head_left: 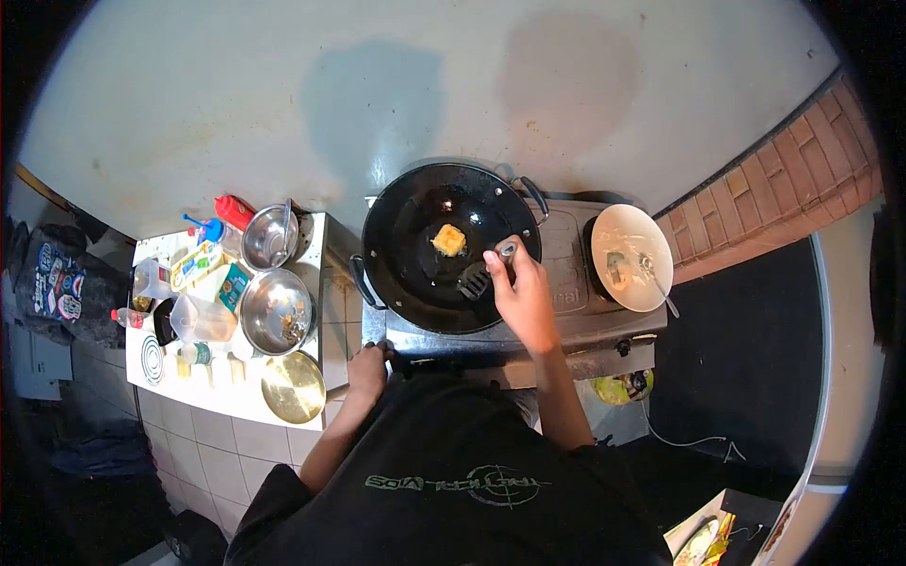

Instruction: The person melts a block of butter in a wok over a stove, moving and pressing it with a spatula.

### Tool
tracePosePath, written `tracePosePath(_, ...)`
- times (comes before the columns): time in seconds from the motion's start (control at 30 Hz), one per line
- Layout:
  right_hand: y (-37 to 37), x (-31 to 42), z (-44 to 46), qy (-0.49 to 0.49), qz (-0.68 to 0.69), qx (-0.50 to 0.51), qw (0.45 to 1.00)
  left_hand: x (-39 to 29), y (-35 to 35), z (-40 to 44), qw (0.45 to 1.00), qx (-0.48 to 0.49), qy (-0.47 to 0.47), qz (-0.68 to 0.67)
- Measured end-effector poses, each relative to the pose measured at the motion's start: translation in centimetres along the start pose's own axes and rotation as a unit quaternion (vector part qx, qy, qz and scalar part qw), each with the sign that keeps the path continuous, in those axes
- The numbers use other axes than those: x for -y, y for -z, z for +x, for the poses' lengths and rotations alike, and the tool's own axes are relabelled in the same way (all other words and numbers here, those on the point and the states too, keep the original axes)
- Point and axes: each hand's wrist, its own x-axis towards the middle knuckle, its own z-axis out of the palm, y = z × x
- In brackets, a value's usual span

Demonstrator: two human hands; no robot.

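Note:
My right hand is closed around the handle of a slotted spatula, its dark head low over the right side of a black wok. Inside the wok, left of the spatula, lies a golden fried piece of food. The wok sits on a metal gas stove. At the stove's front left, my left hand has its fingers closed on what looks like a stove knob, mostly covered by the fingers.
Right of the wok, a cream bowl holds batter remains and a spoon. The left table carries steel bowls, a gold-coloured dish, a red bottle and plastic containers. A wall rises behind the stove.

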Motion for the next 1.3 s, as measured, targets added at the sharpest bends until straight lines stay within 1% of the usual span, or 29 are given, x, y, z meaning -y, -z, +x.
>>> tracePosePath(0.1,-0.2,-0.4,-0.3,0.006,0.000,0.003,1.000,0.3,-0.7,0.1,1.000,-0.015,-0.004,-0.007)
tracePosePath(0.17,-0.4,-0.8,-0.5,0.033,0.021,0.003,0.999,0.4,-0.9,-0.1,1.000,-0.018,-0.005,-0.011)
tracePosePath(0.27,-0.3,-0.7,-0.8,0.020,0.020,0.015,0.999,0.2,-0.8,-0.1,1.000,-0.018,-0.001,-0.016)
tracePosePath(0.4,-0.2,-1.0,-0.9,0.006,0.016,0.030,0.999,-0.1,-0.8,-0.2,1.000,-0.022,0.010,0.011)
tracePosePath(0.47,-0.3,-1.3,-0.9,0.031,0.012,0.013,0.999,-0.2,-0.9,-0.2,1.000,-0.020,0.012,0.019)
tracePosePath(0.6,-0.3,-1.3,-0.8,0.021,0.020,0.005,1.000,0.3,-1.2,0.0,0.999,-0.032,0.001,0.031)
tracePosePath(0.67,-0.1,-1.4,-0.6,-0.013,0.025,0.030,0.999,0.3,-1.5,0.0,0.999,-0.031,-0.001,0.034)
tracePosePath(0.73,-0.4,-1.7,-0.5,-0.014,0.033,0.031,0.999,0.3,-1.4,-0.1,0.999,-0.046,-0.015,0.014)
tracePosePath(0.9,-0.6,-2.1,-0.3,-0.035,0.039,0.040,0.998,0.0,-0.5,-0.3,0.999,-0.038,-0.012,0.004)
tracePosePath(0.97,-0.8,-2.5,-0.2,0.002,0.052,0.015,0.999,0.0,-0.2,-0.1,0.999,-0.032,-0.012,-0.001)
tracePosePath(1.07,-0.8,-2.5,0.0,-0.009,0.057,0.022,0.998,0.0,-0.2,0.0,1.000,-0.015,0.001,-0.008)
tracePosePath(1.13,-0.8,-2.5,0.1,-0.009,0.061,0.026,0.998,0.4,-0.6,0.2,0.999,-0.028,-0.028,0.009)
tracePosePath(1.3,-0.3,-1.5,0.3,-0.024,0.051,0.033,0.998,0.2,0.0,0.4,0.999,-0.002,-0.013,0.031)
